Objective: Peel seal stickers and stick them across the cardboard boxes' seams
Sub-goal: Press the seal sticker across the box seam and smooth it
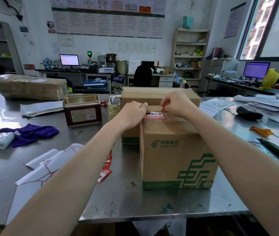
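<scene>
Steel bench (121, 198), mail office. Red-and-white seal sticker (155, 115) lies on brown China Post cardboard box (177, 160) top. Left hand (132, 114) presses its end; right hand (176, 103) pinches the far end. Advise smoothing outward across the seam, avoiding creases.

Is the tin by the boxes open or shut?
Open. The tin has no lid on; its rim is exposed and the shiny inner walls show. Contents: cannot tell.

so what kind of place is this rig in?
Most likely a postal or parcel-handling office. A China Post carton stands on the steel table getting a red seal sticker, a wrapped parcel lies at far left, and desks with monitors line the back wall.
</scene>
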